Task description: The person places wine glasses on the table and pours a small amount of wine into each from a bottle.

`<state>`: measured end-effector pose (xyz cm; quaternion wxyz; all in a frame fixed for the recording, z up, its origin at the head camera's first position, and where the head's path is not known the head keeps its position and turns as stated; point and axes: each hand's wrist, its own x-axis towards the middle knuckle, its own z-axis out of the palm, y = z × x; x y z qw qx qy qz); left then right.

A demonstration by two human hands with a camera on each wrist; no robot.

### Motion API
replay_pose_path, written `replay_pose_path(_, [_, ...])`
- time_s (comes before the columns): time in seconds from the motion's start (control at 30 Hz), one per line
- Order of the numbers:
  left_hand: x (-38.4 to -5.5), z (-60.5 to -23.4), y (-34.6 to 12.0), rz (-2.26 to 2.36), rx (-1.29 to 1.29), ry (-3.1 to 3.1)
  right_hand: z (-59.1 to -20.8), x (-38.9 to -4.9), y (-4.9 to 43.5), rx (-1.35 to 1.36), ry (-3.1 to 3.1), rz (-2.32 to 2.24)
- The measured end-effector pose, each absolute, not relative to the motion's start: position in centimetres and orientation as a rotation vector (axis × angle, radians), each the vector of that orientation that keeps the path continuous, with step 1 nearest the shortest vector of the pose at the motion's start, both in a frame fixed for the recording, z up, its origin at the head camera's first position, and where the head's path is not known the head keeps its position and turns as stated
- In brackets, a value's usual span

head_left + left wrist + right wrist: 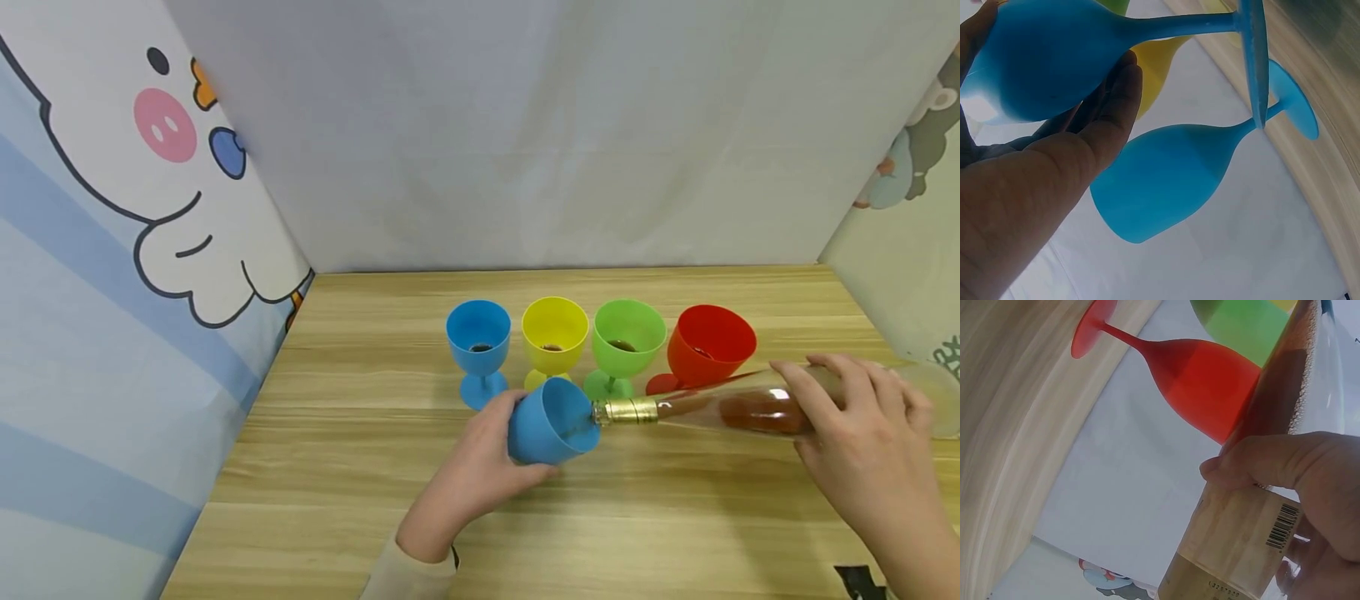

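My left hand (480, 462) grips the bowl of a blue goblet (536, 433), tilted with its mouth toward the right. In the left wrist view its stem and round foot stick out sideways past the fingers. My right hand (862, 425) holds a clear glass bottle (757, 404) of reddish-brown liquid, tipped nearly level. The bottle's gold-banded neck (626, 411) meets the blue goblet's rim, and its mouth is at the opening. Liquid shows at the bottle mouth, inside the cup. A barcode label (1283, 526) is visible beside the right thumb.
Behind the hands stand another blue goblet (478, 337), a yellow goblet (555, 333), a green goblet (627, 337) and a red goblet (708, 343), each with some dark liquid inside. They stand in a row on the wooden table (337, 467). A pale cloth wall (525, 142) rises behind.
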<state>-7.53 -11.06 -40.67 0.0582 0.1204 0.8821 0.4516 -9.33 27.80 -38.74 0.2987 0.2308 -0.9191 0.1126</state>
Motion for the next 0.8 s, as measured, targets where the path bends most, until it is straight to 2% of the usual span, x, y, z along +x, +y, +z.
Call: replay_pose_path(0.8, [-7.46, -40.64, -11.16, 1.374, 0.335, 2.644, -38.69, -9.31, 27.85, 0.634, -2.433, 0.280])
